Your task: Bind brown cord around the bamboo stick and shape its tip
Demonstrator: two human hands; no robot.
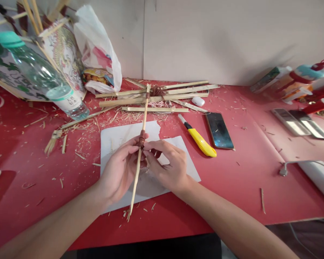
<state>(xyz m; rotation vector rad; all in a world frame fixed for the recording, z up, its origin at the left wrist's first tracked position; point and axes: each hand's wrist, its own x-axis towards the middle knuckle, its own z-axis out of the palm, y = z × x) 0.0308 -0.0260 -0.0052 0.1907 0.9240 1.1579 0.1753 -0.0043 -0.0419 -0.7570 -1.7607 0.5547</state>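
A thin bamboo stick (136,174) points away from me, its near end split and frayed. Brown cord (142,138) is wound around its middle, and a smaller brown binding sits near the far end. My left hand (121,163) is closed around the stick from the left, thumb against it just below the cord. From the right, my right hand (169,162) pinches at the cord winding with thumb and forefinger. Both hands are above white paper (126,131) with a torn edge. What lies between the right fingertips is partly hidden.
Bamboo strips (156,99), shavings and a tangle of brown cord lie behind. To the right are a yellow utility knife (199,140) and a phone (219,130). A plastic bottle (50,81), a plastic bag (97,46) and a dragon-printed lantern (63,46) stand at back left.
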